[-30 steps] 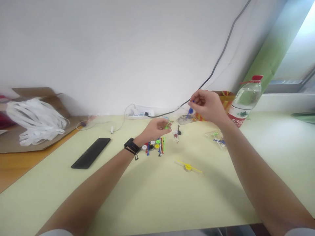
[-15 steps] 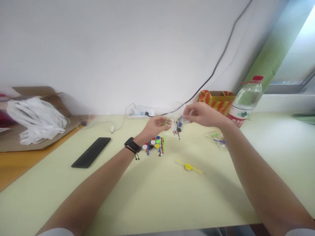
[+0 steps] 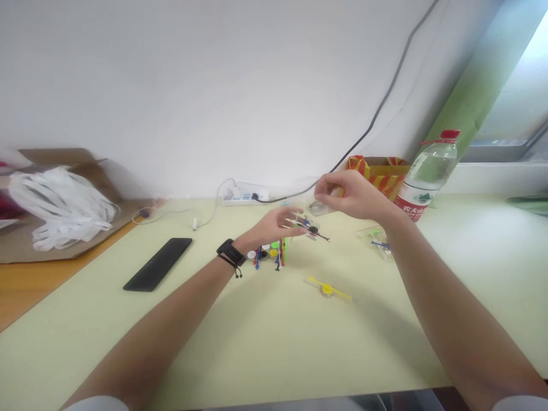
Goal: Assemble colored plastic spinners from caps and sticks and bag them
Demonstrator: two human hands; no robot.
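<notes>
My left hand [image 3: 280, 224], with a dark watch on its wrist, is curled around several small plastic pieces above the table. One of them, a black disc with a thin stick [image 3: 314, 230], pokes out past the fingertips. To the right, my right hand [image 3: 336, 193] is pinched closed on a thin clear plastic bag [image 3: 319, 209], which hangs below the fingers and is hard to make out. Under the left hand lies a cluster of coloured discs and sticks [image 3: 274, 253]. Nearer to me on the table rests a yellow stick with a round middle [image 3: 327, 289].
A clear packet of coloured pieces [image 3: 377, 241] lies near my right forearm. Behind it stand a water bottle [image 3: 428, 177] and a red-yellow bag [image 3: 387, 174]. To the left are a black slab [image 3: 158, 265], a power strip [image 3: 244, 196] and white straps [image 3: 64, 208] in a cardboard box.
The plastic pieces have come away from beside my right hand and now lie lower, at my left fingertips. My right hand has shifted slightly left, its fingers curled more tightly.
</notes>
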